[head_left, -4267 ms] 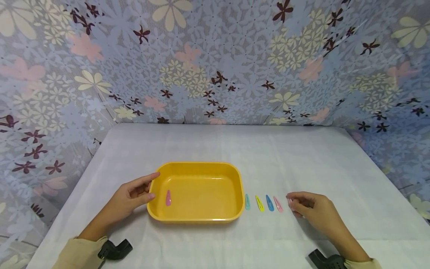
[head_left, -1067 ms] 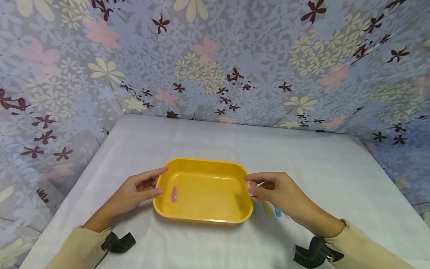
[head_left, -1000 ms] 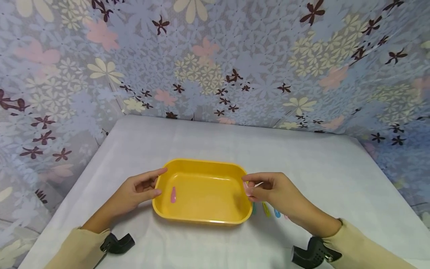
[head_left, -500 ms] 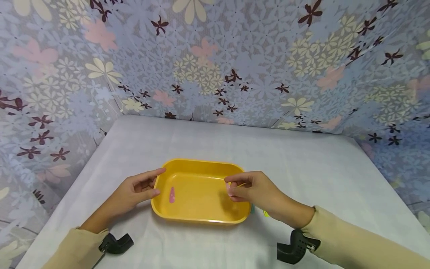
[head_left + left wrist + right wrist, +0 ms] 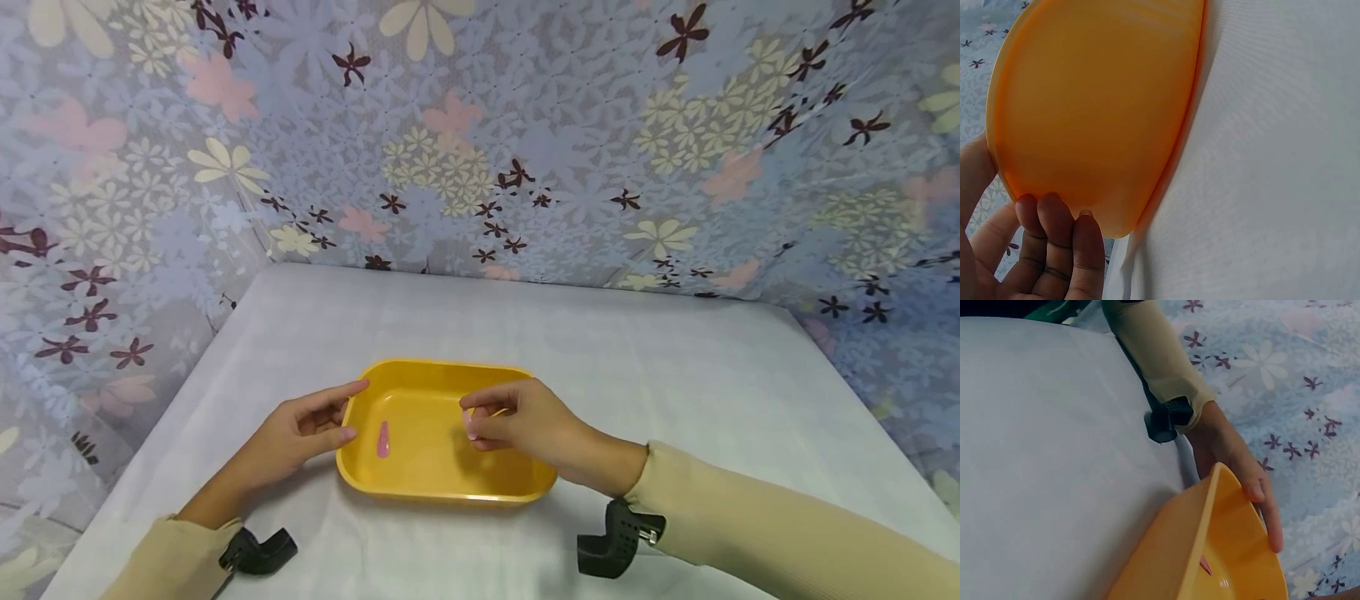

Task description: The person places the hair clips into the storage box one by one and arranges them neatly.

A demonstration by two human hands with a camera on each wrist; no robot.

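My right hand [image 5: 528, 421] pinches a pale pink hair clip [image 5: 469, 423] between thumb and fingers, over the right half of the yellow tray [image 5: 442, 498]. On the tray's floor, toward its left end, lies another pink hair clip [image 5: 383, 440]. My left hand [image 5: 303, 429] holds the tray's left end, thumb and index finger at the rim. From below, the left wrist view shows several curled fingertips [image 5: 1057, 219] against the tray's outer wall [image 5: 1097, 112]. In the right wrist view, the left thumb and a finger [image 5: 1269, 519] lie along the rim.
A white cloth [image 5: 675, 358] covers the table. Behind it and at both sides hangs a flowered curtain [image 5: 480, 150]. Black wrist cameras [image 5: 618, 537] sit on both sleeves. The right hand and forearm cover the area right of the tray.
From the row of clips at the right, my right hand has carried the pale pink clip left over the tray. Its arm now hides the remaining row. My left hand stays at the tray's left end.
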